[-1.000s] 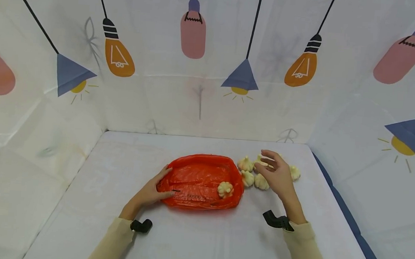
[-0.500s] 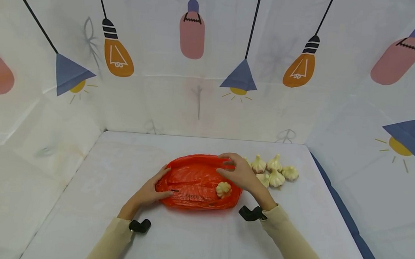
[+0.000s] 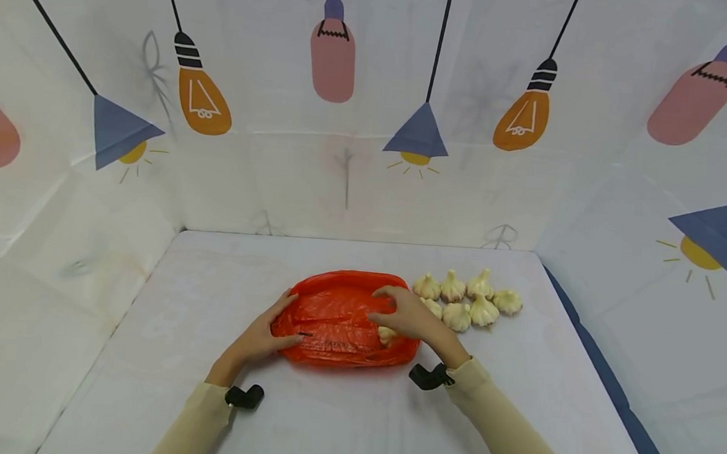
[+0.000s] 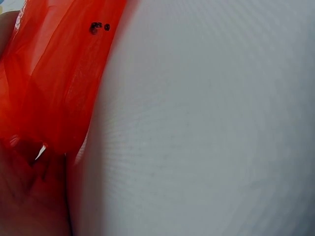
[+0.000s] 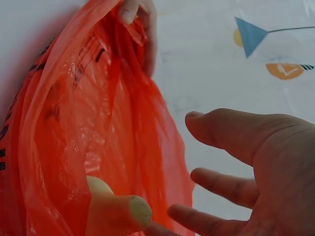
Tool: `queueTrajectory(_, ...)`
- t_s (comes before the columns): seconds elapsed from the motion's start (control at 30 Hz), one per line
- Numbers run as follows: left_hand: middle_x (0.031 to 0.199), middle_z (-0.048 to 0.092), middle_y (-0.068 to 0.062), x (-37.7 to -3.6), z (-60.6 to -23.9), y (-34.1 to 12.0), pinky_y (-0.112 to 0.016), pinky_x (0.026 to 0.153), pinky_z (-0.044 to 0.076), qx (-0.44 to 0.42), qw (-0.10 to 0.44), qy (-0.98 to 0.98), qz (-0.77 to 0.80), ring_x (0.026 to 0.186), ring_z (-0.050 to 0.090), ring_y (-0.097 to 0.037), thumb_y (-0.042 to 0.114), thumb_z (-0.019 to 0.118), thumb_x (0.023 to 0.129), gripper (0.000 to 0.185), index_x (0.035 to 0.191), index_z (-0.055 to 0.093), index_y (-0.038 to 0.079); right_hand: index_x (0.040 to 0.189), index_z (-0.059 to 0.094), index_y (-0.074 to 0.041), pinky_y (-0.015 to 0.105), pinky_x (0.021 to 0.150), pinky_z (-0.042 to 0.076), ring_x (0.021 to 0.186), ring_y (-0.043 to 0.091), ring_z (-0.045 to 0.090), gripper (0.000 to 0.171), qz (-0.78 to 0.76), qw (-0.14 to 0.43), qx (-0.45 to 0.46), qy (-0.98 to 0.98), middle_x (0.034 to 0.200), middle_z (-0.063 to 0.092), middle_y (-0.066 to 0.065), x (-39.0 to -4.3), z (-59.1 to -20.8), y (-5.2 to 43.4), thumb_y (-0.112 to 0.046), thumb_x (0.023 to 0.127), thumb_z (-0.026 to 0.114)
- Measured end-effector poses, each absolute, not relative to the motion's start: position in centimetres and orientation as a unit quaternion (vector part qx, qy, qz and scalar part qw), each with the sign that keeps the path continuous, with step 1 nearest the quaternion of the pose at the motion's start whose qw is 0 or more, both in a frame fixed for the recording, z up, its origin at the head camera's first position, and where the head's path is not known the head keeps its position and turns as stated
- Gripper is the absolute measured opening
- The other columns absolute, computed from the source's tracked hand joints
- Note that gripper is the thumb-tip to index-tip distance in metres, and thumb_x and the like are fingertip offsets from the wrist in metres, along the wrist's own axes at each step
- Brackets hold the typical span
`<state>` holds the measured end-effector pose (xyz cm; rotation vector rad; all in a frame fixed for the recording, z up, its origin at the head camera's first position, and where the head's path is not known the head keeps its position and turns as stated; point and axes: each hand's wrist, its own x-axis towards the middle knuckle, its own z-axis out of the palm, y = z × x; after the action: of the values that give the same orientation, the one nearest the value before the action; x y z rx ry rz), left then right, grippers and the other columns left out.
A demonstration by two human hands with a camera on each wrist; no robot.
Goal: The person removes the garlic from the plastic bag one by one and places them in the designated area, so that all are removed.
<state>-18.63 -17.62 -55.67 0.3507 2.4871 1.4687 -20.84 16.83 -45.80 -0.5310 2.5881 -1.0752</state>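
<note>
A red plastic bag [image 3: 333, 315] lies spread with its mouth up on the white table. My left hand [image 3: 263, 332] grips the bag's left edge, thumb over the rim and fingers on the outer side; the right wrist view shows this thumb [image 5: 129, 12] too. One garlic bulb [image 3: 386, 335] sits in the right part of the bag, partly hidden by my right hand [image 3: 409, 316]. That hand hovers over the bag's right side, fingers spread and nothing between them. In the right wrist view the garlic's pale stem end [image 5: 141, 210] shows near the fingertips.
Several garlic bulbs [image 3: 456, 316] stand grouped on the table [image 3: 327, 419] just right of the bag. A white sheet [image 3: 267, 172] printed with lamps and bulbs walls the table at the back and sides. Black wrist straps [image 3: 245, 396] sit on both arms.
My right hand has moved left from above the garlic group to over the bag, then slightly lower, now partly covering the bulb inside. My left hand has stayed on the bag's edge.
</note>
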Motion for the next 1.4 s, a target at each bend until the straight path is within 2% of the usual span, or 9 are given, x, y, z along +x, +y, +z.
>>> queueTrajectory(0.13, 0.175, 0.010, 0.001, -18.6, -55.6, -17.7, -0.065, 0.125, 0.015, 0.121, 0.111, 0.850, 0.500, 0.161, 0.009, -0.034, 0.042, 0.083, 0.085, 0.099, 0.165, 0.027, 0.023, 0.133, 0.064, -0.011, 0.045, 0.092, 0.056, 0.116, 0.028, 0.063, 0.048, -0.368, 0.151, -0.173, 0.901, 0.140, 0.062, 0.015, -20.8, -45.8, 16.7, -0.035, 0.094, 0.075)
queueTrajectory(0.27, 0.175, 0.010, 0.001, -18.7, -55.8, -17.8, -0.066, 0.124, 0.015, 0.123, 0.108, 0.852, 0.498, 0.161, 0.009, -0.034, 0.041, 0.083, 0.085, 0.099, 0.165, 0.027, 0.022, 0.135, 0.063, -0.013, 0.035, 0.071, 0.052, 0.090, 0.020, 0.061, 0.052, -0.368, 0.161, -0.161, 0.902, 0.140, 0.062, 0.014, -20.6, -45.8, 16.6, -0.039, 0.092, 0.077)
queueTrajectory(0.37, 0.175, 0.010, 0.001, -18.7, -55.8, -17.8, -0.066, 0.124, 0.015, 0.123, 0.108, 0.852, 0.497, 0.161, 0.009, -0.035, 0.041, 0.084, 0.085, 0.099, 0.164, 0.028, 0.023, 0.138, 0.061, -0.012, 0.033, 0.067, 0.049, 0.086, 0.019, 0.059, 0.056, -0.363, 0.168, -0.160, 0.902, 0.143, 0.060, 0.014, -20.5, -45.7, 16.6, -0.040, 0.092, 0.076)
queueTrajectory(0.47, 0.175, 0.010, 0.001, -18.6, -55.8, -17.7, -0.066, 0.124, 0.015, 0.122, 0.110, 0.851, 0.498, 0.161, 0.009, -0.035, 0.042, 0.083, 0.085, 0.099, 0.164, 0.028, 0.024, 0.139, 0.060, -0.007, 0.041, 0.082, 0.055, 0.104, 0.025, 0.063, 0.058, -0.355, 0.172, -0.177, 0.902, 0.144, 0.059, 0.016, -20.2, -45.5, 16.8, -0.038, 0.093, 0.076)
queueTrajectory(0.57, 0.175, 0.010, 0.001, -18.6, -55.9, -17.6, -0.066, 0.124, 0.016, 0.123, 0.111, 0.853, 0.495, 0.160, 0.010, -0.036, 0.044, 0.083, 0.085, 0.099, 0.165, 0.027, 0.024, 0.138, 0.060, -0.005, 0.048, 0.096, 0.054, 0.120, 0.032, 0.061, 0.058, -0.354, 0.184, -0.193, 0.896, 0.144, 0.059, 0.017, -19.9, -45.3, 17.2, -0.038, 0.092, 0.076)
queueTrajectory(0.8, 0.175, 0.010, 0.000, -18.7, -55.8, -17.7, -0.066, 0.124, 0.016, 0.119, 0.109, 0.851, 0.499, 0.161, 0.009, -0.035, 0.046, 0.084, 0.084, 0.101, 0.165, 0.027, 0.025, 0.138, 0.060, -0.005, 0.039, 0.083, 0.054, 0.101, 0.024, 0.061, 0.059, -0.355, 0.202, -0.210, 0.888, 0.138, 0.061, 0.017, -19.8, -45.0, 17.3, -0.038, 0.092, 0.076)
queueTrajectory(1.03, 0.175, 0.010, 0.001, -18.6, -55.9, -17.7, -0.065, 0.125, 0.016, 0.124, 0.110, 0.851, 0.499, 0.161, 0.010, -0.034, 0.043, 0.083, 0.085, 0.099, 0.164, 0.028, 0.023, 0.138, 0.059, -0.001, 0.051, 0.099, 0.053, 0.122, 0.035, 0.060, 0.059, -0.366, 0.208, -0.237, 0.876, 0.140, 0.061, 0.018, -20.5, -46.0, 16.2, -0.034, 0.092, 0.077)
queueTrajectory(1.2, 0.175, 0.010, 0.002, -18.6, -55.9, -17.8, -0.065, 0.125, 0.015, 0.125, 0.107, 0.850, 0.501, 0.161, 0.010, -0.033, 0.042, 0.083, 0.085, 0.099, 0.164, 0.028, 0.023, 0.138, 0.060, -0.002, 0.054, 0.099, 0.052, 0.123, 0.037, 0.059, 0.059, -0.373, 0.218, -0.256, 0.865, 0.140, 0.061, 0.017, -20.8, -46.4, 15.0, -0.028, 0.089, 0.081)
queueTrajectory(1.4, 0.175, 0.010, 0.002, -18.6, -55.8, -17.8, -0.064, 0.125, 0.015, 0.124, 0.106, 0.850, 0.501, 0.161, 0.009, -0.033, 0.042, 0.083, 0.085, 0.099, 0.164, 0.028, 0.024, 0.139, 0.059, -0.006, 0.058, 0.109, 0.046, 0.134, 0.037, 0.052, 0.060, -0.360, 0.238, -0.267, 0.862, 0.144, 0.058, 0.015, -20.9, -47.1, 13.9, -0.024, 0.087, 0.083)
